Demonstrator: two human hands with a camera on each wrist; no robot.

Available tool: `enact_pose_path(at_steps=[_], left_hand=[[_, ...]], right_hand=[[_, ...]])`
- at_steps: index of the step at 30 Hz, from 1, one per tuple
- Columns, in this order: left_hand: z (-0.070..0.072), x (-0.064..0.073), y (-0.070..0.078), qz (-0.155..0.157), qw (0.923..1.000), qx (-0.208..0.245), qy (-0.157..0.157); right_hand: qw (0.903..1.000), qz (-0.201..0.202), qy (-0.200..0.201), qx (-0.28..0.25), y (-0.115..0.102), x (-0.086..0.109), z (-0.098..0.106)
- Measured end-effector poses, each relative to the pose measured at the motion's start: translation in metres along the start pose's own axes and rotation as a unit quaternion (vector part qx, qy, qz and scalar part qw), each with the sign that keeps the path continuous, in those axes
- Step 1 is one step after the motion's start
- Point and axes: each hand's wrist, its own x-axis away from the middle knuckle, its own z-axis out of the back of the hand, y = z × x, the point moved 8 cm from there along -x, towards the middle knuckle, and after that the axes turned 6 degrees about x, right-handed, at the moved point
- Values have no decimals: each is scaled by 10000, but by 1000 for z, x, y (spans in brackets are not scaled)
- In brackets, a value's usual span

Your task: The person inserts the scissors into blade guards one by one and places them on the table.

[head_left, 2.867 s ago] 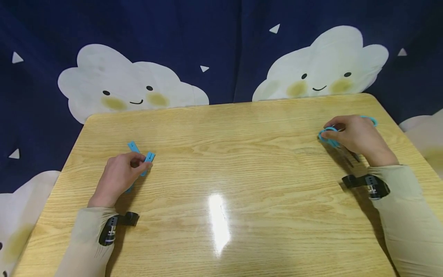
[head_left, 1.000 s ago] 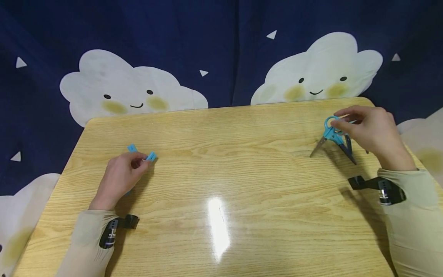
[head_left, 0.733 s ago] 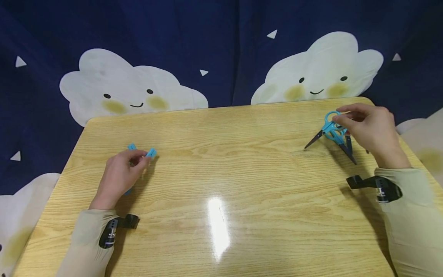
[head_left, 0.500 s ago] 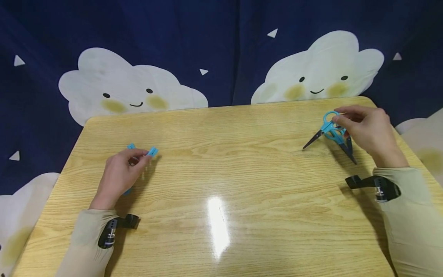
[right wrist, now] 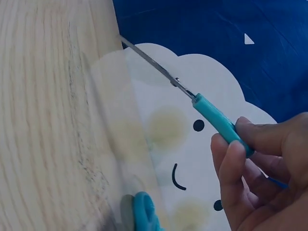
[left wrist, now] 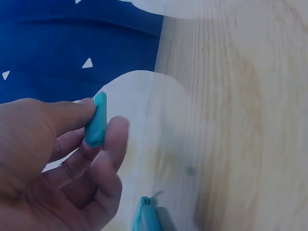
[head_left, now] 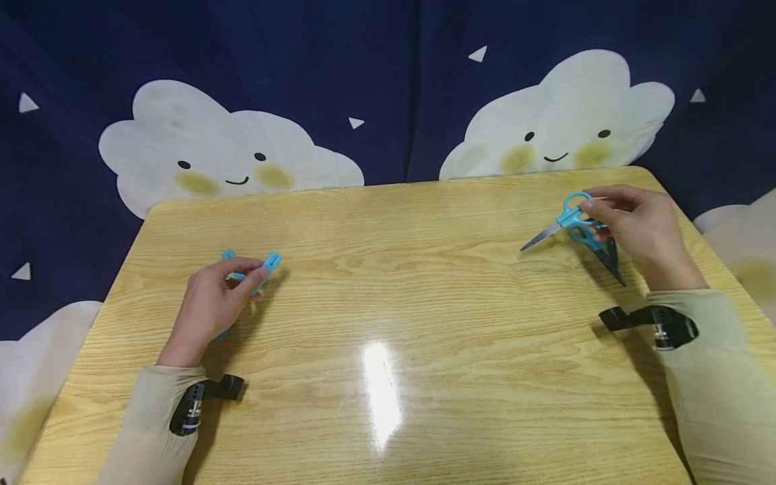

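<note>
My left hand (head_left: 215, 303) pinches a slim light-blue clothespin (head_left: 275, 261) between thumb and fingers, tilted above the table. In the left wrist view that clothespin (left wrist: 97, 120) shows edge-on, with another clothespin (left wrist: 147, 216) below it. Partly behind the left hand, blue ends of clothespins (head_left: 228, 254) lie on the table. At the right, my right hand (head_left: 642, 225) pinches scissors (head_left: 568, 216) by a light-blue handle loop; the blades point left, above the table. Below them lie more scissors (head_left: 583, 234) with dark blades, partly hidden by the hand.
A pale wood table (head_left: 412, 283) extends between the two hands. Behind its far edge hangs a dark blue curtain (head_left: 388, 67) with cloud prints. Each wrist wears a camera on a black strap.
From low over the pile, the right hand has lifted one pair of scissors, and its blades have swung left and up. The left hand's clothespin has risen slightly and shifted right.
</note>
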Motion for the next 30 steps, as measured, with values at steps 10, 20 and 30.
enact_pose_path(at_steps=[10,20,30], left_hand=[[-9,0,-5,187,9976,571,-352],[-14,-1,-12,527,9935,784,-631],[-20,1,-13,808,9810,1511,-908]], right_hand=[[9940,-163,-296,-1036,8,-2,-12],[9627,-312,-569,-2628,18,-7,-26],[9556,-519,-736,-2806,23,-7,-31]])
